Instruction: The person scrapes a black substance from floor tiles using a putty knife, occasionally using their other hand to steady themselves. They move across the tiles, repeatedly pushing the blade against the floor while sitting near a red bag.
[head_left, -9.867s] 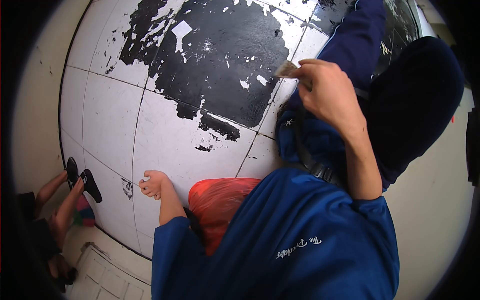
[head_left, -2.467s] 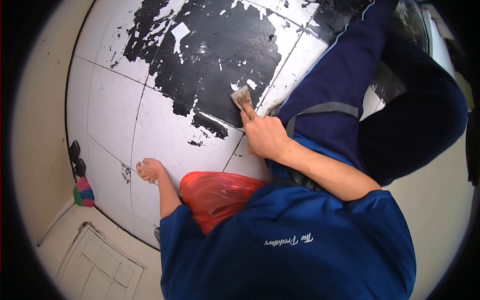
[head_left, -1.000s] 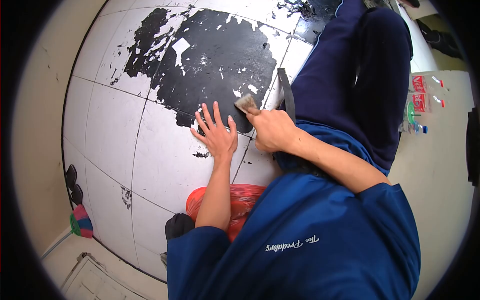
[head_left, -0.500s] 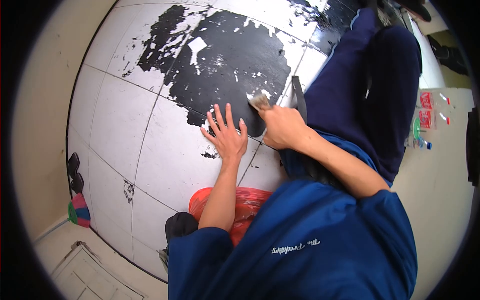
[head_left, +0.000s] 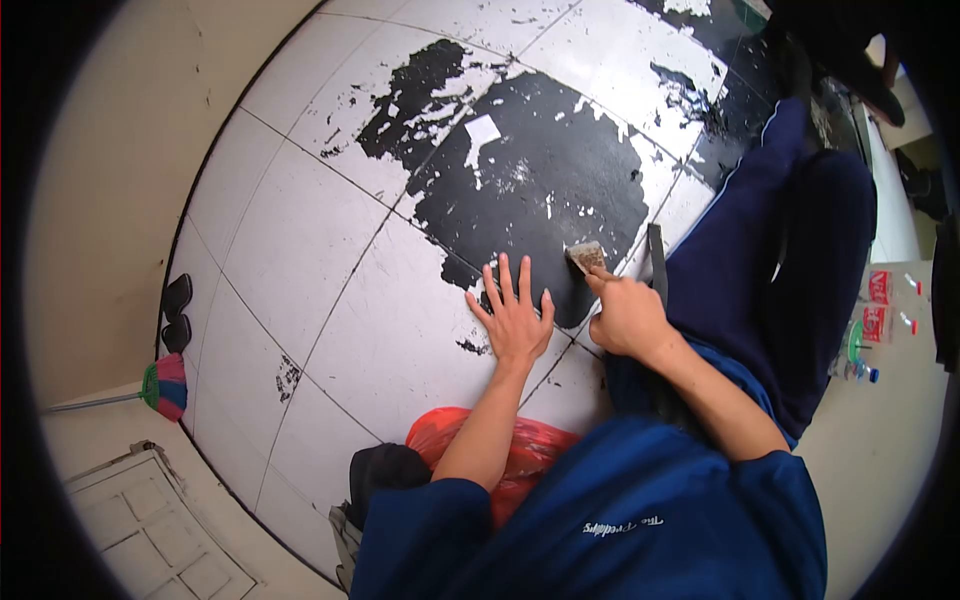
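Observation:
My right hand (head_left: 632,316) is closed around a scraper (head_left: 585,257), its index finger stretched along the tool. The worn, pale-stained blade rests on a large black coating patch (head_left: 530,200) with ragged edges. To its left, my left hand (head_left: 519,325) lies flat on the floor with fingers spread, the fingertips at the patch's lower edge. A white square (head_left: 482,129) shows within the black area. White tiles (head_left: 320,240) with dark joints surround it.
A dark strip (head_left: 657,265) lies beside my leg (head_left: 730,230). Near my left forearm is a red plastic bag (head_left: 440,430). A broom (head_left: 165,387) and black slippers (head_left: 176,315) are by the left wall. Plastic bottles (head_left: 878,305) are at the right. Another person's dark clothing (head_left: 835,35) shows top right.
The view has shifted, so floor and hands appear lower and farther right. The scraper's blade has turned slightly in my right hand, near the same spot. My left hand stays flat.

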